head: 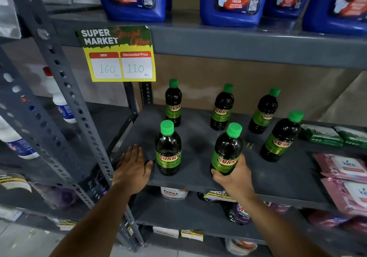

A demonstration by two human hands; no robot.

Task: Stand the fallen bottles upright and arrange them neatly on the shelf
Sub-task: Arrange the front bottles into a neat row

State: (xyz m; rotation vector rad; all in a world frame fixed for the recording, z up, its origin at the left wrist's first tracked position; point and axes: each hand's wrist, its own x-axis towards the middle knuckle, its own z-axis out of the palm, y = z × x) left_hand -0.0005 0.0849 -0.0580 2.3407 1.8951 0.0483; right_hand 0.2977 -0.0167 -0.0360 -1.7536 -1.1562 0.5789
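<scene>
Right hand (235, 174) fingers (217, 174) wrap the base of a front bottle (226, 149), thumb on its label; bottle upright, slightly tilted, at the shelf's (200, 137) front edge. Left hand (132, 166) lies flat, palm down, fingers together, thumb out, on the shelf just left of the front-left bottle (168, 149), not touching it. Both forearms reach up from below. Six dark bottles, green caps, "SUNNY" labels, all standing: three in front, three behind, loosely spaced. Dark grey metal shelf on slotted uprights, brown board behind. Price card (117, 55) hangs from the upper shelf: "SUPER MARKET", "MRP 160", "Discounted Price 110". Blue jugs (230, 2) above read "TOTAL CLEAN". Pink "kara" packs (343, 169) at right.
</scene>
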